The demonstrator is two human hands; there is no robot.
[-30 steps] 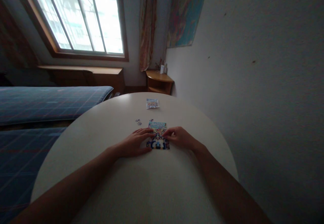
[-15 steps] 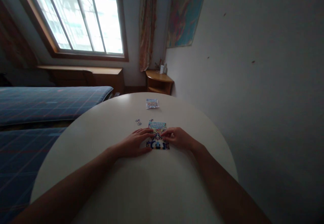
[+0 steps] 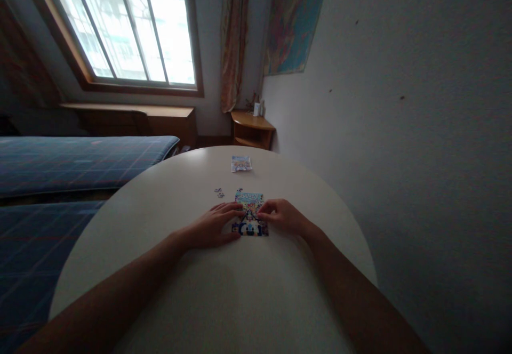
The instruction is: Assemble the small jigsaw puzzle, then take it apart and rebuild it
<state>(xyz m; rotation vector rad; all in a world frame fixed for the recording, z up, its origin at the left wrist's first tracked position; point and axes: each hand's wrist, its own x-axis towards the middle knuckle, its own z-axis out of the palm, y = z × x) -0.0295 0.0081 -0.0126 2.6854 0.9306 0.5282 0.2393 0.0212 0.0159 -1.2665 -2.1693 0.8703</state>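
Note:
A colourful jigsaw puzzle (image 3: 252, 228) lies flat on the white round table (image 3: 224, 295), in front of me. My left hand (image 3: 214, 226) rests with its fingers stretched out, the fingertips and thumb on the puzzle's left edge. Over the right side of the puzzle, my right hand (image 3: 282, 217) has its thumb and index finger pinched together. Whatever sits in that pinch is too small to make out. Several loose puzzle pieces (image 3: 220, 193) lie beyond my left hand, and another small piece (image 3: 239, 190) is at the puzzle's top left corner.
A small printed picture sheet or packet (image 3: 241, 163) lies near the table's far edge. Left of the table is a bed with a blue plaid mattress (image 3: 80, 162). A wooden corner shelf (image 3: 252, 121) stands behind the table, and a white wall (image 3: 400, 157) runs along the right.
My right hand has shifted very slightly right and up, its fingers still pinched. My left hand stays in place on the puzzle's edge.

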